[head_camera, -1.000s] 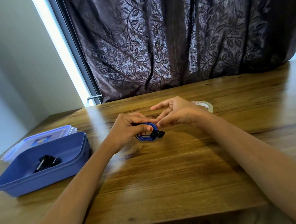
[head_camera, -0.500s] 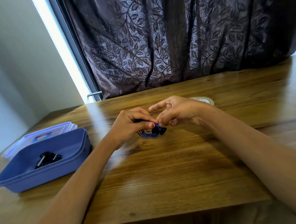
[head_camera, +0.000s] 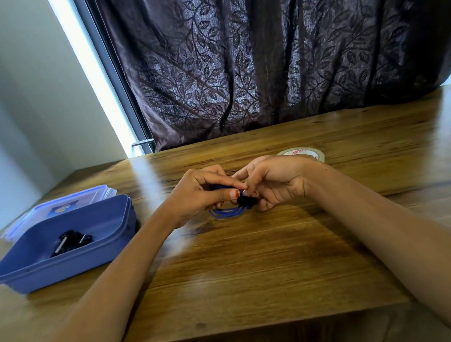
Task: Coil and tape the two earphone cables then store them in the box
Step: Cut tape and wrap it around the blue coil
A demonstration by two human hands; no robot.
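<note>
Hands meet over mid-surface: your left hand curls its fingers round the coiled blue earphone cable, thumb pressed on top, while your right hand pinches the same coil at its black earbuds. Loops show below your fingers, low over the wooden surface. The black earphone cable lies inside the blue box at your left; the tape roll sits just behind your right hand.

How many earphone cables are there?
2: a black bundled earphone cable lies in the open blue plastic box; a blue coiled earphone cable is held by the left hand and right hand.
</note>
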